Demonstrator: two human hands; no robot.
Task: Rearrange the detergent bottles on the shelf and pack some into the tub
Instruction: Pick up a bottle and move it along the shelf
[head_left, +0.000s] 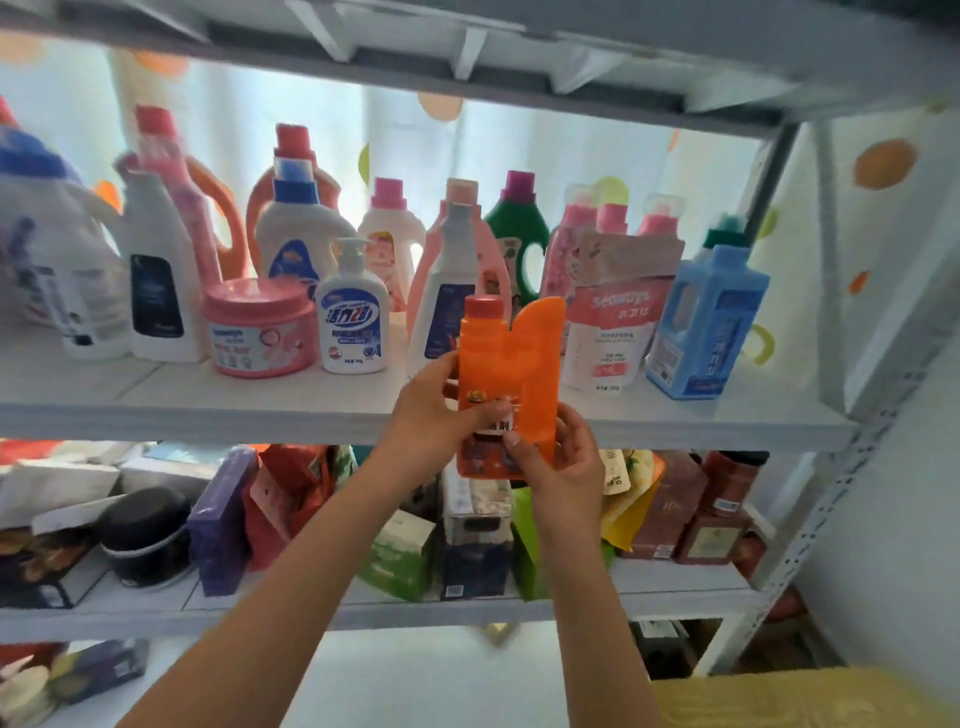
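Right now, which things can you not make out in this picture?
- Tub: none identifiable in the head view.
- Orange bottle: lower label covered by the left hand and right hand.
- White jug: cut by the left edge.
- Rear bottles: labels hidden by front bottles, blurred.

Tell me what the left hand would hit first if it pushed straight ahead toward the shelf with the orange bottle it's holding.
Probably the tall white bottle with the grey cap, standing directly behind the flat orange plastic bottle that the left hand grips together with the right hand. Depth is unclear, so the gap cannot be judged.
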